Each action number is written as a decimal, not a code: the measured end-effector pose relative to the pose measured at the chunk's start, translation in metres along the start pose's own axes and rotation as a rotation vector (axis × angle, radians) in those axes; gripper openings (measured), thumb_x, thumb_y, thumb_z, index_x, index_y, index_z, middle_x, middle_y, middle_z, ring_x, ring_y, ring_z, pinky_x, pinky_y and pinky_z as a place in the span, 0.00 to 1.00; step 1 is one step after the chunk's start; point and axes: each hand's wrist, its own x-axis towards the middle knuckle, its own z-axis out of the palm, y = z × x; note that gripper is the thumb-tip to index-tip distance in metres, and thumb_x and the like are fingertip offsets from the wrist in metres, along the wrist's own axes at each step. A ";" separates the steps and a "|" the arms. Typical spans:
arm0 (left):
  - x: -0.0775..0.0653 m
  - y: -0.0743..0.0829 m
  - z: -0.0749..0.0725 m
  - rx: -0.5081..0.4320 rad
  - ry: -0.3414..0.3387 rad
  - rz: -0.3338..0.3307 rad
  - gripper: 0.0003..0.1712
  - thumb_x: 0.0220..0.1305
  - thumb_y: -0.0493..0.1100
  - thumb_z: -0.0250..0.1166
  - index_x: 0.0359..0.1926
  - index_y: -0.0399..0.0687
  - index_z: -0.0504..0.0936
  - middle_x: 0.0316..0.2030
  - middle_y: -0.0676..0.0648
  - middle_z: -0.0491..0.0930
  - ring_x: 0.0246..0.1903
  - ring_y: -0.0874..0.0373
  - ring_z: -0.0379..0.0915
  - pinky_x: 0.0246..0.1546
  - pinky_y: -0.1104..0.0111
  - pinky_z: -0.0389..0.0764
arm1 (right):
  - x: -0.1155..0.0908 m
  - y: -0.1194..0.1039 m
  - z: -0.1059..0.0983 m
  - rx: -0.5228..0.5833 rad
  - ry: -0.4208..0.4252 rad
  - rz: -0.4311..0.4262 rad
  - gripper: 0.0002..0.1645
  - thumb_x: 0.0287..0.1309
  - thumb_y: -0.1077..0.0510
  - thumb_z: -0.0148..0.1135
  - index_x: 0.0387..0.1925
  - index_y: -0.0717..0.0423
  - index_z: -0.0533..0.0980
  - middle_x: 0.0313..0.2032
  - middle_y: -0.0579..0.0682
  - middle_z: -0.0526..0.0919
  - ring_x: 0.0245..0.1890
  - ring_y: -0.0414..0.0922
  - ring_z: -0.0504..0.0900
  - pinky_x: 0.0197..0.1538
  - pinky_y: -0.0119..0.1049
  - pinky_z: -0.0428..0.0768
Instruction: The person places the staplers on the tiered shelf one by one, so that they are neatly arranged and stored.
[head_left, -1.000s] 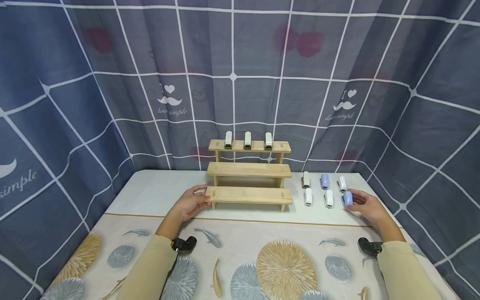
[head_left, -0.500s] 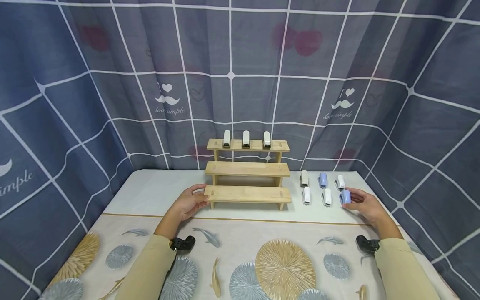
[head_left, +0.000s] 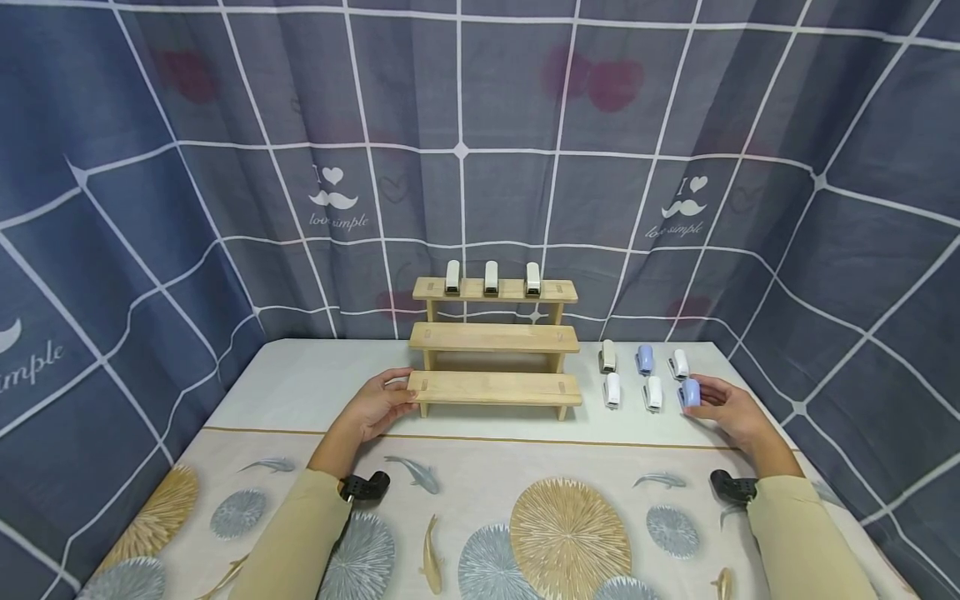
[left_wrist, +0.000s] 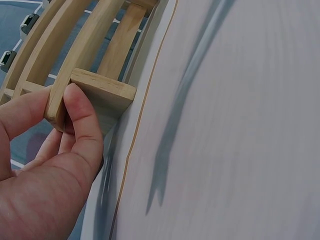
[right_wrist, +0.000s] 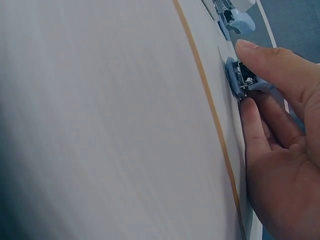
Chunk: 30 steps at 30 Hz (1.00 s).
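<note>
A three-tier wooden display shelf [head_left: 495, 385] stands at the middle of the table. My left hand [head_left: 378, 406] holds the left end of its lowest board; in the left wrist view the thumb and fingers pinch that board's corner [left_wrist: 59, 102]. Over to the right, my right hand [head_left: 735, 408] has thumb and fingers about a small blue stapler [head_left: 690, 392], front-right of a group on the table. The right wrist view shows this same stapler [right_wrist: 242, 77] between thumb and fingers, low at the table surface.
Three white staplers [head_left: 491, 278] stand in a row on the top board. Left of and behind the gripped stapler are a beige stapler [head_left: 607, 357], another blue stapler [head_left: 645, 359] and several white ones [head_left: 653, 394]. A grid-patterned curtain [head_left: 510, 200] hangs behind the table.
The head view has shifted very slightly. Both hands keep their places, the left on the shelf and the right at the blue stapler.
</note>
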 end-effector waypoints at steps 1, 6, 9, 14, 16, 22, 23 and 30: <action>0.000 0.000 0.000 -0.001 0.001 -0.001 0.38 0.68 0.24 0.59 0.76 0.33 0.57 0.45 0.47 0.79 0.37 0.60 0.81 0.40 0.74 0.86 | 0.000 0.000 0.000 0.001 -0.001 0.005 0.52 0.57 0.56 0.76 0.76 0.65 0.58 0.71 0.70 0.66 0.62 0.50 0.75 0.49 0.19 0.79; 0.001 0.000 0.000 -0.012 0.004 -0.005 0.38 0.68 0.24 0.59 0.76 0.35 0.57 0.45 0.48 0.79 0.37 0.60 0.82 0.39 0.75 0.86 | -0.001 -0.001 0.002 0.022 -0.013 0.028 0.52 0.59 0.56 0.74 0.77 0.65 0.56 0.73 0.70 0.63 0.71 0.64 0.66 0.69 0.49 0.75; 0.001 0.000 -0.001 -0.009 0.001 -0.002 0.38 0.68 0.24 0.59 0.76 0.34 0.56 0.45 0.48 0.79 0.37 0.60 0.82 0.39 0.75 0.87 | -0.001 0.000 0.003 0.040 -0.016 0.042 0.53 0.59 0.57 0.74 0.77 0.67 0.55 0.73 0.72 0.61 0.72 0.67 0.64 0.73 0.59 0.67; 0.001 0.000 -0.001 0.012 0.009 -0.004 0.38 0.68 0.24 0.59 0.76 0.35 0.56 0.44 0.48 0.79 0.36 0.61 0.82 0.39 0.75 0.86 | -0.001 0.000 0.003 0.037 -0.009 0.055 0.54 0.57 0.57 0.75 0.77 0.65 0.56 0.73 0.70 0.62 0.67 0.57 0.72 0.71 0.50 0.72; 0.001 0.000 -0.001 0.016 0.015 -0.007 0.38 0.68 0.24 0.59 0.76 0.35 0.57 0.44 0.48 0.79 0.36 0.61 0.82 0.38 0.76 0.86 | -0.001 -0.001 0.003 0.034 -0.005 0.047 0.53 0.57 0.57 0.76 0.77 0.65 0.57 0.73 0.70 0.64 0.58 0.42 0.77 0.65 0.37 0.80; 0.001 0.000 -0.002 -0.006 0.013 -0.005 0.38 0.68 0.24 0.60 0.76 0.34 0.57 0.45 0.47 0.79 0.37 0.60 0.82 0.39 0.75 0.86 | -0.003 -0.004 0.004 0.006 0.004 0.013 0.52 0.57 0.56 0.76 0.76 0.67 0.59 0.71 0.71 0.66 0.55 0.38 0.78 0.48 0.17 0.81; 0.001 0.000 -0.002 -0.007 0.009 -0.005 0.39 0.68 0.24 0.60 0.76 0.34 0.56 0.45 0.46 0.80 0.37 0.60 0.82 0.39 0.75 0.86 | -0.003 -0.005 0.004 -0.005 0.006 0.013 0.52 0.57 0.55 0.76 0.75 0.68 0.59 0.71 0.71 0.66 0.59 0.46 0.78 0.51 0.21 0.82; 0.000 0.000 -0.001 -0.009 0.008 -0.005 0.39 0.67 0.24 0.60 0.76 0.33 0.56 0.44 0.47 0.80 0.36 0.60 0.82 0.39 0.74 0.86 | -0.011 -0.009 0.007 -0.078 0.028 -0.010 0.53 0.56 0.53 0.77 0.75 0.67 0.61 0.69 0.71 0.70 0.65 0.62 0.75 0.52 0.27 0.84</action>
